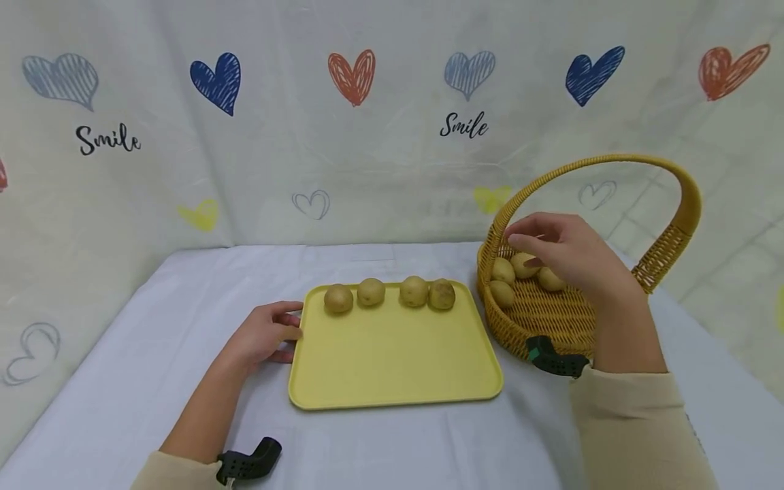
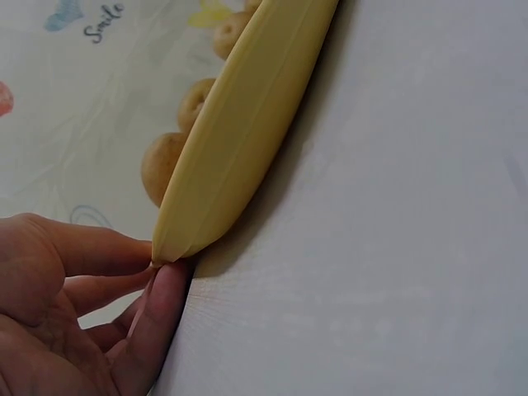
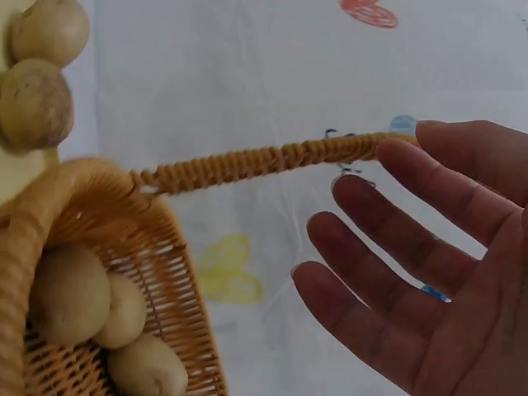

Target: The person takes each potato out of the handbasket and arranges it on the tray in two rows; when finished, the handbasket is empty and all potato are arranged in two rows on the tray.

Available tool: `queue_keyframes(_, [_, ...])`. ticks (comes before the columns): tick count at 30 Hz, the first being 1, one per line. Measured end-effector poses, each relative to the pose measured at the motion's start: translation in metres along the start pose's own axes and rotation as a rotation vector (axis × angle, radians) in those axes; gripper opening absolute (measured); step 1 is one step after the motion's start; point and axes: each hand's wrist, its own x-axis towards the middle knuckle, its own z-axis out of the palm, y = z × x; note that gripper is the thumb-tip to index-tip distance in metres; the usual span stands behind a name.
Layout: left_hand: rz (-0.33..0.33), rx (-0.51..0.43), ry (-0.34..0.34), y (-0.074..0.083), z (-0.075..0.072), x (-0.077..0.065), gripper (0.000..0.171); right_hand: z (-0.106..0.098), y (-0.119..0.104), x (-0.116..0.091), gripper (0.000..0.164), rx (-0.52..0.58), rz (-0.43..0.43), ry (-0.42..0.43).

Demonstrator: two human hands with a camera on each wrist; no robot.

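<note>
Four potatoes (image 1: 525, 273) lie clustered at the 10 o'clock side of the wicker basket (image 1: 551, 320), which stands on the white cloth (image 1: 153, 354) at 3 o'clock of the yellow tray (image 1: 392, 354), just beside it. Right hand (image 1: 566, 252) hovers over the cluster, under the basket's arched handle (image 1: 686, 197); fingers spread and relaxed, holding nothing, as the right wrist view shows plainly. Whether any fingertip touches a potato cannot be told. Four more potatoes (image 1: 390, 294) sit in a row along the tray's 12 o'clock edge, the two at the right touching. Left hand (image 1: 263, 337) at the tray's 9 o'clock edge, fingertips (image 2: 169, 285) against its corner rim, fingers lightly bent, gripping nothing. Backdrop sheet with hearts (image 1: 352, 75) behind.
</note>
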Motion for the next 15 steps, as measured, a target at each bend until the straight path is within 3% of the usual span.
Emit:
queue_keyframes(7, [0.001, 0.005, 0.011, -0.004, -0.004, -0.001, 0.064, -0.008, 0.012, 0.019, 0.047, -0.155, 0.006, -0.15])
queue_keyframes(15, [0.021, 0.007, -0.002, -0.003, 0.0, 0.003, 0.065, -0.021, 0.026, 0.033, 0.051, -0.16, 0.062, -0.26])
